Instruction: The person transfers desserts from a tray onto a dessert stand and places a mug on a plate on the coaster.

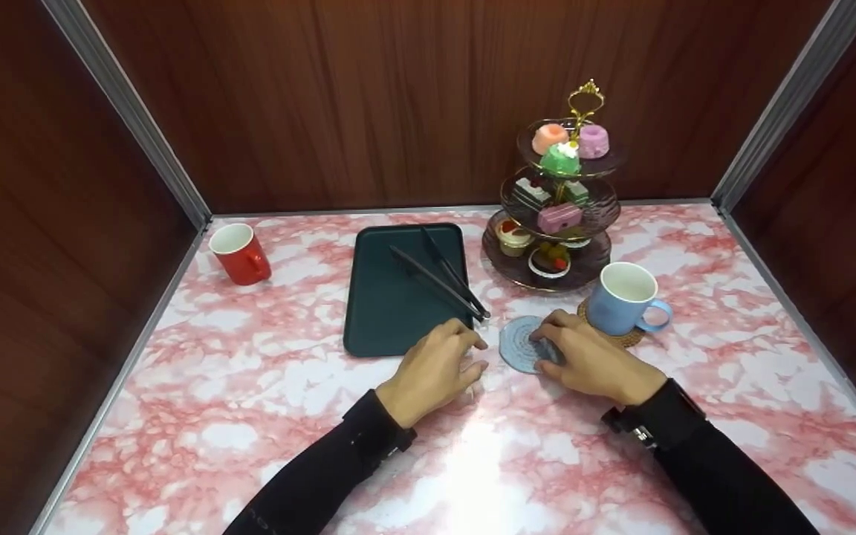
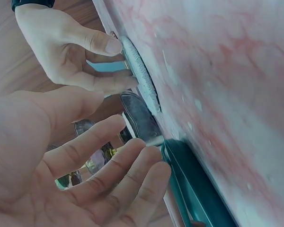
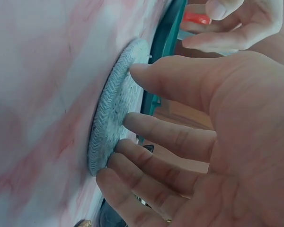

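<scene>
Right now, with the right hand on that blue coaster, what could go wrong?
1. The right hand has fingertips on the blue coaster, which lies flat; a lift may slip.
2. The blue mug stands just beside that hand, on a brown coaster; a sweep could knock it.
3. The left hand sits by the tongs overhanging the green tray and might nudge them.

Marble table (image 1: 250,386) (tray (image 1: 383,312), coaster (image 1: 519,343), mugs (image 1: 241,254))

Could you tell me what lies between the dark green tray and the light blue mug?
In the head view, a round blue-grey woven coaster, touched by the right hand.
</scene>
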Demonstrator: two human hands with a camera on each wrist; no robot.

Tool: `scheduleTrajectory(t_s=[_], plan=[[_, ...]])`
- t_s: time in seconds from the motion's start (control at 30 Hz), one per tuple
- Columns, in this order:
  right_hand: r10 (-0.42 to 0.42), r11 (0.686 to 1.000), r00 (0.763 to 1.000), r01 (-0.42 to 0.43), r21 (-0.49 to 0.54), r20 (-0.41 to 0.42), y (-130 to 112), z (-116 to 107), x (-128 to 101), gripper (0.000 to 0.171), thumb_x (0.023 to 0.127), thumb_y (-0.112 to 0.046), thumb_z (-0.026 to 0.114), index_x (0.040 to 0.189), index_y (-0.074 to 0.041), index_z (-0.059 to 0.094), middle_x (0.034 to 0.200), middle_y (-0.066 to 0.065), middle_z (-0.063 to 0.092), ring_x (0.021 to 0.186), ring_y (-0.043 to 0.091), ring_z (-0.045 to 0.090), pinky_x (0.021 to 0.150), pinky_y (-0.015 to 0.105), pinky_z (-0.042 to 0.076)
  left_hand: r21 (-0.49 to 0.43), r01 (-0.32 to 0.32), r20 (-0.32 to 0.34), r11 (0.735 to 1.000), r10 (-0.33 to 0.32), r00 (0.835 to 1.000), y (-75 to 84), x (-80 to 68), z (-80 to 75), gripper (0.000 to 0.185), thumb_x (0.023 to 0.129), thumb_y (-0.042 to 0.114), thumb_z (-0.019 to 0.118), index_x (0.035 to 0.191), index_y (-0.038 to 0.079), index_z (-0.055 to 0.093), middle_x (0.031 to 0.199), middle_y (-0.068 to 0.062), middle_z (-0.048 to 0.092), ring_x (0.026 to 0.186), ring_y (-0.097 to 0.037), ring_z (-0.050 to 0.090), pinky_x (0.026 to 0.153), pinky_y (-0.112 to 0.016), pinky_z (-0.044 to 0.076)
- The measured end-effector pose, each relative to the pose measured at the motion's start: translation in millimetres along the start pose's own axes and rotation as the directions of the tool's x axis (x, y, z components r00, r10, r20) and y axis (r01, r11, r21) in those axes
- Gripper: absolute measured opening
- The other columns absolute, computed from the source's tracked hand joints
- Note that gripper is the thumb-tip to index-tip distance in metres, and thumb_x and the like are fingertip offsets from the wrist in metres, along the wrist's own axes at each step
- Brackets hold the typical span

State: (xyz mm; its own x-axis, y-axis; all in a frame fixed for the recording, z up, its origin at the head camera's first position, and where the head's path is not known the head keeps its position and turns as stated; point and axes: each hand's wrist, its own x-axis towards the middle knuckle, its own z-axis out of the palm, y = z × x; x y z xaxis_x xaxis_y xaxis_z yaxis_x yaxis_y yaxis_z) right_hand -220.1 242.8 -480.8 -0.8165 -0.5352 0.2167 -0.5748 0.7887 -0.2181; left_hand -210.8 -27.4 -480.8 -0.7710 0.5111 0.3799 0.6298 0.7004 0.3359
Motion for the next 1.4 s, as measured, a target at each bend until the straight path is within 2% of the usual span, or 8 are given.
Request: scheduleTrajectory(t_s=[0.37,0.57,0.8,0.93,1.07,1.23,1.4], plan=[[0.019,0.999,0.999,-0.020,-0.029,-0.036,7,2,1,0.046,0.079,-0.033,0.067,0.118,-0.009,0.061,0.115,0.005,0.056,0.104,0.019,0.052,0.088,0.038,0.046,0.005,0.065,-0.035,0.998,-0.064,0.997,-16.2,-5.9,-12.0,0.027,0.081,0.039,0.065,0.104,0.025,0.067,0.099,0.008,0.057,0.093,-0.010,0.056,0.074,-0.030,0.051],[0.040,0.998,0.998,-0.042,-0.043,-0.045,10,3,2,0.051,0.080,-0.032,0.067,0.120,-0.003,0.058,0.126,0.011,0.055,0.110,0.026,0.050,0.091,0.042,0.044,0.013,0.103,-0.053,0.995,-0.102,0.993,-27.4,-10.7,-18.2,0.027,0.082,0.040,0.065,0.104,0.025,0.067,0.099,0.006,0.058,0.092,-0.011,0.056,0.072,-0.030,0.051],[0.053,0.998,0.998,-0.055,-0.041,-0.041,14,4,1,0.054,0.080,-0.034,0.066,0.123,-0.004,0.056,0.129,0.011,0.052,0.113,0.027,0.048,0.094,0.042,0.042,0.025,0.149,-0.076,0.989,-0.146,0.986,-40.2,-14.9,-25.5,0.027,0.082,0.040,0.064,0.105,0.025,0.067,0.099,0.005,0.058,0.087,-0.008,0.053,0.071,-0.027,0.049],[0.049,0.998,0.998,-0.050,-0.036,-0.045,14,4,0,0.054,0.080,-0.035,0.066,0.124,-0.004,0.056,0.129,0.011,0.052,0.111,0.026,0.049,0.092,0.042,0.043,0.050,0.175,-0.094,0.983,-0.170,0.981,-47.1,-16.0,-29.5,0.027,0.082,0.040,0.064,0.105,0.027,0.066,0.099,0.008,0.056,0.086,-0.009,0.053,0.068,-0.027,0.049],[0.045,0.999,0.997,-0.047,-0.028,-0.066,13,2,1,0.054,0.080,-0.035,0.067,0.124,-0.006,0.056,0.127,0.009,0.053,0.108,0.022,0.050,0.090,0.041,0.044,0.052,0.189,-0.113,0.981,-0.182,0.977,-54.9,-16.1,-34.0,0.028,0.082,0.040,0.065,0.107,0.027,0.066,0.101,0.007,0.056,0.091,-0.012,0.056,0.072,-0.030,0.050],[0.029,0.999,0.994,-0.031,-0.019,-0.102,11,-2,2,0.050,0.081,-0.033,0.066,0.124,-0.008,0.056,0.124,0.004,0.054,0.112,0.018,0.051,0.093,0.039,0.043,0.058,0.207,-0.144,0.977,-0.197,0.970,-64.9,-17.2,-40.6,0.028,0.082,0.037,0.065,0.108,0.026,0.066,0.102,0.005,0.058,0.092,-0.014,0.057,0.073,-0.031,0.050],[0.016,1.000,0.992,-0.017,-0.003,-0.124,9,-4,6,0.047,0.083,-0.032,0.065,0.124,-0.012,0.055,0.121,0.000,0.054,0.114,0.012,0.049,0.094,0.035,0.044,0.033,0.254,-0.164,0.967,-0.245,0.956,-76.7,-18.7,-48.2,0.029,0.082,0.037,0.065,0.109,0.026,0.065,0.103,0.004,0.057,0.096,-0.015,0.057,0.077,-0.034,0.051]])
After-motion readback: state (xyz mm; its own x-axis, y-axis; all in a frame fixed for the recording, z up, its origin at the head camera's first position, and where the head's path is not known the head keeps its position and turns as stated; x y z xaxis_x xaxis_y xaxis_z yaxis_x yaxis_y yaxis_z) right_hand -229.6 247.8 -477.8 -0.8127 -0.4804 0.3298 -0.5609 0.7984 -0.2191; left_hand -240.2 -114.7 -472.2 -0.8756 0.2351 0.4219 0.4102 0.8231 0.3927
